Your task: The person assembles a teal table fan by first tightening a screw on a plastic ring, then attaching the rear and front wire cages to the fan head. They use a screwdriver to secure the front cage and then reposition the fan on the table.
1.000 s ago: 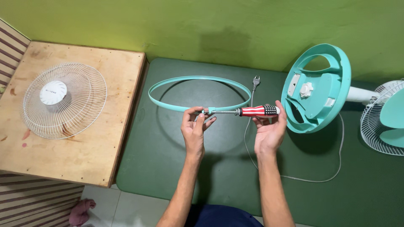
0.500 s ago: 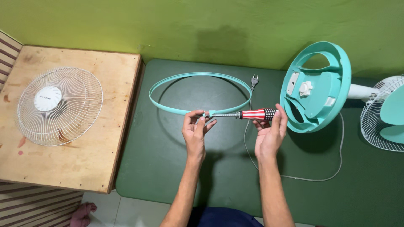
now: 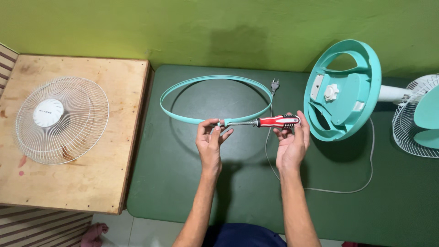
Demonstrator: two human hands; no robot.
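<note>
Hands meet at the turquoise ring's (image 3: 183, 114) clasp, its 6 o'clock point: left hand (image 3: 209, 142) pinches the joint, right hand (image 3: 290, 139) grips the red screwdriver (image 3: 263, 121). Keeping the blade square to the screw should help. At 3 o'clock on the green surface (image 3: 183, 183) stands the fan base (image 3: 343, 91).

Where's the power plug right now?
In the head view, the power plug lies on the green mat just right of the teal ring, left of the round teal fan base, beyond the screwdriver.

The fan head (image 3: 418, 119) is cut off by the right edge.
</note>
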